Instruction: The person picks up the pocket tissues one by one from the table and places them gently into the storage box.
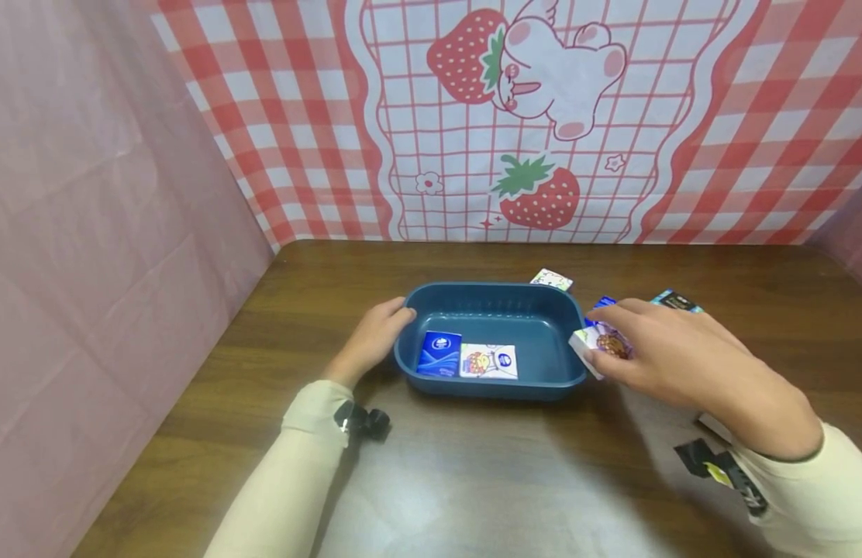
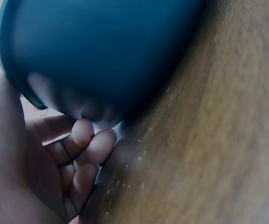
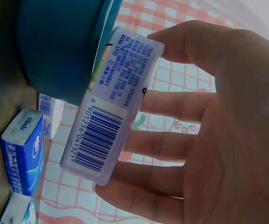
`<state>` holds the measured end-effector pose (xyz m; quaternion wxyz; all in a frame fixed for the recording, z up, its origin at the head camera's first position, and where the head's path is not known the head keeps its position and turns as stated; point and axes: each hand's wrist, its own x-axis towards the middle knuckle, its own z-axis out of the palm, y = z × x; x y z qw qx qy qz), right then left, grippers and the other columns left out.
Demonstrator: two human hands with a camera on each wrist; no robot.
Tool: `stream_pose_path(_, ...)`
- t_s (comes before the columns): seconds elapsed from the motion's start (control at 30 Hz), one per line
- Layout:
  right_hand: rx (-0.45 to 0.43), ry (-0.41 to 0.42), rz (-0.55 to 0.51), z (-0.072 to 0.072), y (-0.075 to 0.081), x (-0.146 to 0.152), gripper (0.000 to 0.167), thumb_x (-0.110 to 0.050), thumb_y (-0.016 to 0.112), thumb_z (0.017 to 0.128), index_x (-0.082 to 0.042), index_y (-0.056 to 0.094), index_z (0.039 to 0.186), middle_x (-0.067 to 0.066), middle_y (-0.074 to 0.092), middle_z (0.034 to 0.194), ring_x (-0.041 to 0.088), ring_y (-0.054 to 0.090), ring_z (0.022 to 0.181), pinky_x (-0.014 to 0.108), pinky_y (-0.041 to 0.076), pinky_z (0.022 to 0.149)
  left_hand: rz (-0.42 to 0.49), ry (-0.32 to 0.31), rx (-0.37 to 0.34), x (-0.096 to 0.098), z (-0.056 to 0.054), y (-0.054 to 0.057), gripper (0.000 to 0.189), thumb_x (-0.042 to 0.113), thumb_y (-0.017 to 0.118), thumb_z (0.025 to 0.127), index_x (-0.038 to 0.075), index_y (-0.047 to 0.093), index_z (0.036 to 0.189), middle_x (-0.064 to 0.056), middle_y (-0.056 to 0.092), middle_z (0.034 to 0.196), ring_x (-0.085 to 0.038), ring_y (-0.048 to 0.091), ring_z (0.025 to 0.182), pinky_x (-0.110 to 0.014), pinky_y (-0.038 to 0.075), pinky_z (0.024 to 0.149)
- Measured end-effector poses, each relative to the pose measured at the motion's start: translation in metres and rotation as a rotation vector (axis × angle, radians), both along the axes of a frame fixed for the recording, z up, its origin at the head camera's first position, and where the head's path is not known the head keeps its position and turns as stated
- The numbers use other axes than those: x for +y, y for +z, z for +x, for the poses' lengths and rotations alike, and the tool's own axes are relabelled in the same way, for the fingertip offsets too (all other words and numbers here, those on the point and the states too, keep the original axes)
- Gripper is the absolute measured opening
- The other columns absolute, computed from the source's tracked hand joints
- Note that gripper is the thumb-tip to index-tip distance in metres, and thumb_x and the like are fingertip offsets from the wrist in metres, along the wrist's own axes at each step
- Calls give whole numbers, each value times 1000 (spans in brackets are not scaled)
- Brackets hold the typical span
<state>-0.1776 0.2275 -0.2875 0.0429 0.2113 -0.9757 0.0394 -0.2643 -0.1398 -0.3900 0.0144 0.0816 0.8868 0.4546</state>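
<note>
My left hand (image 1: pixel 375 337) grips the left end of a dark blue plastic basin (image 1: pixel 490 391), thumb over the rim and curled fingers (image 2: pixel 102 144) against the outer wall. In the basin lie a blue tissue pack (image 1: pixel 439 354) and a white printed tissue pack (image 1: pixel 489 362), side by side at the near left. At the right rim my right hand (image 1: pixel 689 356) holds a light purple tissue pack (image 1: pixel 605 341) between thumb and fingers. Its barcode side (image 3: pixel 97 137) faces the right wrist camera.
Beyond the basin lies a white patterned pack (image 1: pixel 552 279). Right of it are a blue Vinda pack (image 3: pixel 24 149) and a dark pack with light blue edges (image 1: pixel 675 301). A whitish item (image 1: pixel 713 426) is partly hidden under the right wrist. A checked cloth (image 1: pixel 305 155) hangs behind the wooden table (image 1: pixel 473 473).
</note>
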Motion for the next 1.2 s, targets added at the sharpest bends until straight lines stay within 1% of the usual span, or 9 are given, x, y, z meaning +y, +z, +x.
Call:
stream_pose_path(0.1, 18, 18, -12, -2, -1, -2, 57, -53, 63, 92, -13, 64, 132, 13, 65, 123, 26, 65, 98, 54, 53, 71, -1, 5, -8, -1, 0, 0, 46, 36, 48, 102, 7, 60, 136, -11, 64, 129, -28, 57, 124, -52, 40, 108)
stream_pose_path(0.27, 26, 36, -15, -5, -2, -7, 55, -53, 64, 91, -14, 65, 130, 8, 66, 116, 18, 61, 85, 48, 51, 64, 1, 10, -17, -2, 0, -2, 47, 36, 48, 102, 7, 59, 137, -11, 64, 131, -29, 56, 125, -52, 40, 109)
stream_pose_path(0.4, 30, 40, -9, -6, -3, -10, 53, -52, 65, 90, -15, 66, 129, 5, 66, 115, 16, 59, 80, 45, 51, 62, 1, 8, -15, -3, 0, -4, 46, 35, 48, 102, 6, 60, 136, -11, 64, 130, -29, 56, 125, -52, 40, 109)
stream_pose_path(0.47, 40, 42, -11, -6, -3, -10, 52, -51, 65, 90, -15, 66, 128, 6, 66, 115, 16, 60, 81, 46, 51, 62, -1, 7, -14, -3, 0, -5, 47, 35, 48, 102, 6, 59, 137, -11, 63, 131, -29, 55, 126, -52, 39, 109)
stream_pose_path(0.67, 44, 62, -28, -7, -5, -12, 54, -51, 65, 91, -12, 66, 129, 9, 65, 123, 20, 63, 91, 48, 53, 68, -9, 13, -22, -3, -1, -6, 50, 38, 48, 102, 7, 57, 140, -11, 62, 133, -30, 54, 128, -53, 39, 109)
stream_pose_path(0.8, 35, 72, -30, -9, -3, -14, 56, -52, 63, 92, -12, 65, 131, 11, 64, 127, 23, 63, 98, 50, 55, 72, -14, 15, -17, -3, -2, -4, 49, 38, 47, 102, 7, 57, 139, -11, 63, 132, -29, 56, 125, -53, 41, 108)
stream_pose_path(0.9, 42, 81, -31, -10, -2, -15, 56, -53, 62, 93, -11, 65, 131, 11, 63, 128, 24, 64, 101, 51, 55, 72, -17, 21, -29, -3, -2, -2, 51, 39, 47, 103, 7, 55, 142, -11, 61, 136, -30, 53, 129, -53, 39, 109)
stream_pose_path(1.07, 65, 105, -34, -11, -3, -17, 54, -50, 64, 92, -11, 66, 129, 10, 63, 127, 24, 66, 97, 49, 54, 66, -16, 28, -43, -3, -3, -3, 53, 39, 47, 102, 7, 53, 144, -11, 59, 139, -30, 51, 132, -53, 38, 110)
stream_pose_path(1.2, 58, 107, -26, -11, -3, -20, 53, -48, 67, 91, -10, 66, 128, 11, 63, 126, 21, 66, 89, 41, 52, 60, -8, 23, -39, -2, -2, -3, 52, 39, 48, 102, 8, 55, 142, -10, 60, 136, -29, 53, 130, -52, 39, 109)
